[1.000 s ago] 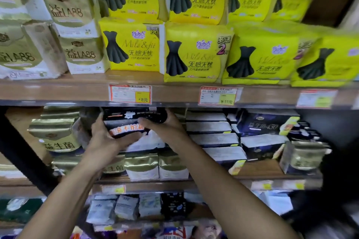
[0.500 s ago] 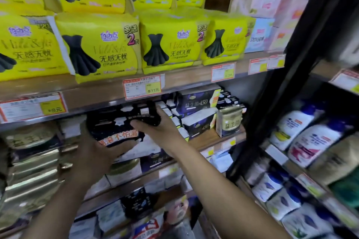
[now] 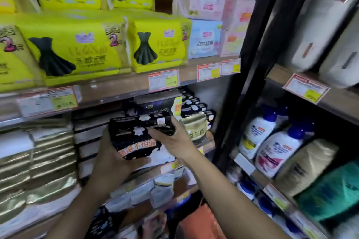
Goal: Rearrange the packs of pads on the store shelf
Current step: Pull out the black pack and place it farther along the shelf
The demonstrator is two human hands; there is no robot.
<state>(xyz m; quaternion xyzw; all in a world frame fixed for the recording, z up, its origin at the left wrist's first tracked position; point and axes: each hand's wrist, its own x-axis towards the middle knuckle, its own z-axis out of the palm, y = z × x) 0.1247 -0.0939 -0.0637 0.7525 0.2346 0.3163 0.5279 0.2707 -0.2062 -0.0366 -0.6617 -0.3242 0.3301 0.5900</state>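
Head view only: both hands on one black pack of pads [image 3: 140,135], held in the air in front of the middle shelf [image 3: 206,144], just off its front edge and not resting on anything. Left hand [image 3: 111,158] cups it from below and the left side, right hand [image 3: 172,141] clamps its right end, thumb across the front; both grasp firmly. Since a second ago the view has swung right: the gold packs [image 3: 38,161] that were around the hands now sit at the left edge, and a second bay with white pump bottles [image 3: 272,149] has come in on the right. The pack has travelled right along the shelf with it, now near the dark boxes [image 3: 155,105] and the gold pouch [image 3: 196,129] by the black upright [image 3: 239,103]. Yellow packs [image 3: 77,52] on the shelf above untouched. Judgement: pack is mid-relocation toward the right end of this shelf, placing not yet done; frame is motion-blurred, so exact target slot unclear
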